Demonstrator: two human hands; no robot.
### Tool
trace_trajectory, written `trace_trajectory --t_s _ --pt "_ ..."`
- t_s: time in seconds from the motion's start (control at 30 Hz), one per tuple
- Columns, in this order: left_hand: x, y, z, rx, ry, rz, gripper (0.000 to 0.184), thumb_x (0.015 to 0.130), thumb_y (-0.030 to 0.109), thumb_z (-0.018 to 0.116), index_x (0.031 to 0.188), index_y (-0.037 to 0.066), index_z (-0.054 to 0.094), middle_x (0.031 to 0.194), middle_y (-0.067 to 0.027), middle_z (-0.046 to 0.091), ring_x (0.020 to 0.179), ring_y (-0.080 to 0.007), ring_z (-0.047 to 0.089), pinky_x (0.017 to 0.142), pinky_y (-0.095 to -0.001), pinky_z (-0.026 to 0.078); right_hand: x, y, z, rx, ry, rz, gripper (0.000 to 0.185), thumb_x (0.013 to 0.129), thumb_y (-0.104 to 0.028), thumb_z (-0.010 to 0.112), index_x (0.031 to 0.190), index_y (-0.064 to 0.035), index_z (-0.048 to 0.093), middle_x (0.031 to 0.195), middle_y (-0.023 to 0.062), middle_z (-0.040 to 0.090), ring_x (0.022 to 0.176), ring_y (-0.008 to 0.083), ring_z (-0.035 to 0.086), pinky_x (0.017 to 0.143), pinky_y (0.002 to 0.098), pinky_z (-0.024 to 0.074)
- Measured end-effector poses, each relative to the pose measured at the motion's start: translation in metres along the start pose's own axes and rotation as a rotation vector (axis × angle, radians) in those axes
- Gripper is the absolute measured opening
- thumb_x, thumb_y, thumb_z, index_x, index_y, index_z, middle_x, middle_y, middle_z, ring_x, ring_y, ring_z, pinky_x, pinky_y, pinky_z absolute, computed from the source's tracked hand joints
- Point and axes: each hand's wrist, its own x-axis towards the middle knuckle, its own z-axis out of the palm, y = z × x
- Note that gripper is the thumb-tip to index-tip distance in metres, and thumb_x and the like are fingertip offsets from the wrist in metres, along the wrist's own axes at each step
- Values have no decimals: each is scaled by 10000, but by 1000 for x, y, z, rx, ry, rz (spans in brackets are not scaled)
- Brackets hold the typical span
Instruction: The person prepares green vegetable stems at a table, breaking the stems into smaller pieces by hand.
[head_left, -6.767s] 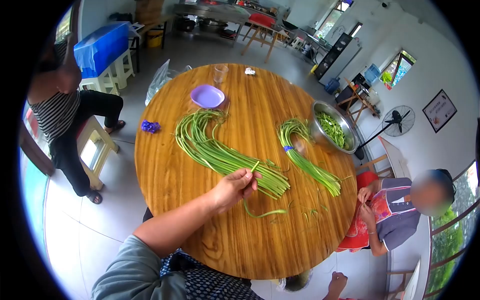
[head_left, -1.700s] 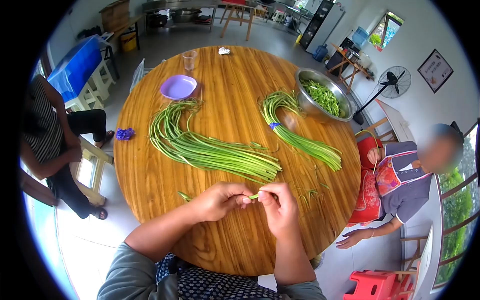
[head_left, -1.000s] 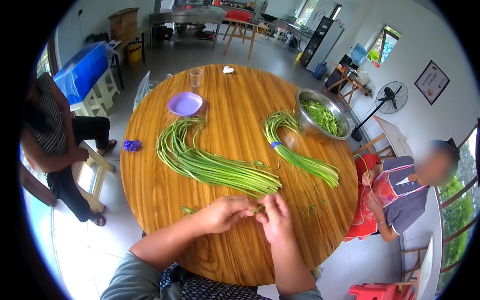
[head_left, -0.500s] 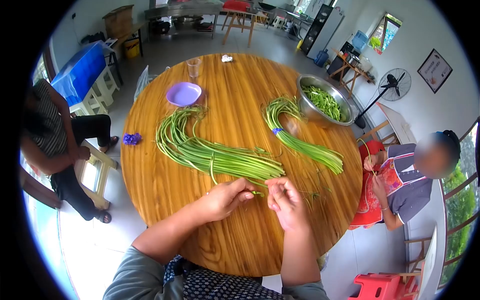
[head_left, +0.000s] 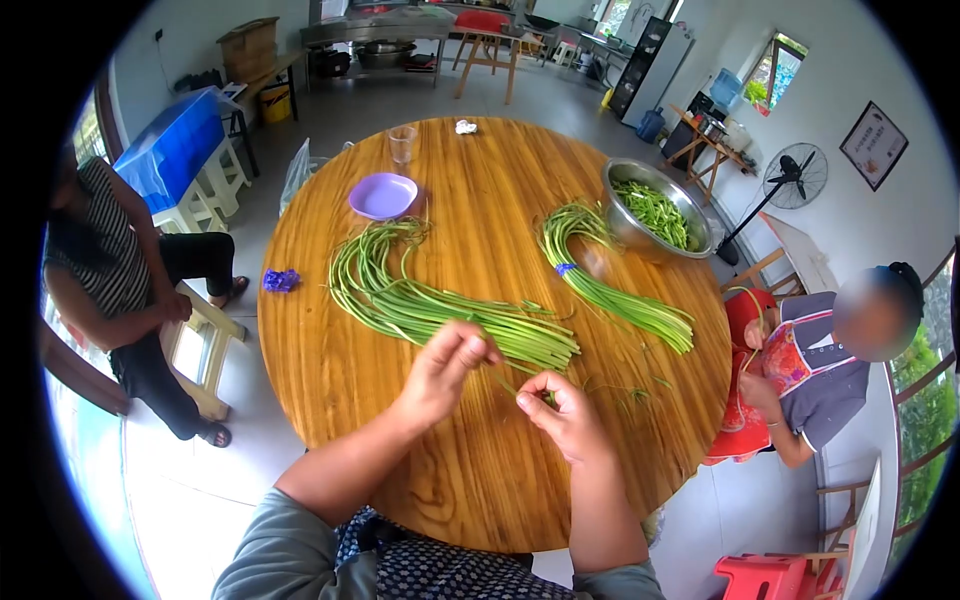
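My left hand is closed in a pinch above the near end of a loose bundle of garlic scapes, with a bit of green stem showing at its fingertips. Lower and to the right, my right hand is curled closed around a small green piece of garlic scape, and a thin strand trails from its fingertips toward the left hand. A second bunch of garlic scapes, tied with a blue-purple band, lies beyond my right hand. Green scraps are scattered beside that hand.
A steel bowl of cut green pieces stands at the far right of the round wooden table. Farther left are a purple dish, a clear cup and a purple bundle. People sit at both sides; the right one handles a stem.
My left hand has risen away from the right, and the hands are now farther apart. The right hand has dropped slightly and curled. The whole view has shifted a little.
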Motion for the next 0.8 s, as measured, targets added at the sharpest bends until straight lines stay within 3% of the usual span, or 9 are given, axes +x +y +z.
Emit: trace_trajectory --t_s 0.07,0.17,0.27,0.4,0.47,0.5,0.67,0.73,0.8 --pt "8 3 -8 -295 236 -55 113 1029 213 439 1025 114 492 854 -40 577 737 -151 553 680 -285 457 -2 -1 -10 -145 44 -53 102 913 -114 650 921 -30 591 847 -11 587 809 75 508 728 230 415" --pt "20 19 -27 -434 376 -47 132 1032 245 427 1027 126 484 779 -24 520 584 -126 459 537 -240 385 -20 -18 -37 -239 308 -143 91 902 -82 650 926 -14 593 858 -3 594 836 94 520 750 251 428" --pt "23 23 -35 -585 416 -95 193 1023 226 451 1151 95 513 897 -7 549 662 -95 431 610 -217 367 -63 -54 -63 -21 584 -202 45 922 -74 622 935 -63 581 741 -37 507 563 16 375 484 189 279" --pt "17 24 -20 -270 230 -75 308 994 75 460 1298 34 476 1037 -11 518 791 -82 457 712 -216 365 -146 -66 -112 -141 807 -194 65 925 -91 627 936 -43 585 680 -48 487 517 12 338 465 186 248" --pt "12 22 -15 -150 130 -9 320 993 71 473 1309 27 490 1011 -11 526 796 -89 477 722 -228 392 -186 -52 -137 -159 944 -70 104 912 -139 654 971 -55 638 761 -30 584 601 22 429 520 181 303" --pt "11 23 -14 -119 86 15 326 994 81 481 1316 30 495 981 -13 530 794 -92 485 720 -232 402 -202 -45 -146 -243 1009 -31 117 920 -134 644 945 -21 664 623 -58 464 505 17 331 465 193 251" --pt "3 38 2 200 -25 23 372 1001 89 486 1368 31 468 885 -19 543 769 -90 499 691 -223 407 -270 10 -203 -631 1232 189 196 881 -203 691 907 -9 704 628 -42 512 539 46 389 487 222 303" --pt "2 63 10 300 -82 -87 304 997 72 488 1294 12 509 873 -27 553 779 -98 519 689 -232 424 -281 17 -212 -787 1304 284 143 868 -127 667 938 -3 683 702 6 601 630 119 501 616 307 436" --pt "0 67 17 374 -42 18 190 976 38 507 1158 0 543 866 -45 575 798 -117 546 698 -252 450 -286 16 -211 -897 1320 307 111 860 -112 666 923 -22 670 692 2 580 619 124 499 604 301 432"
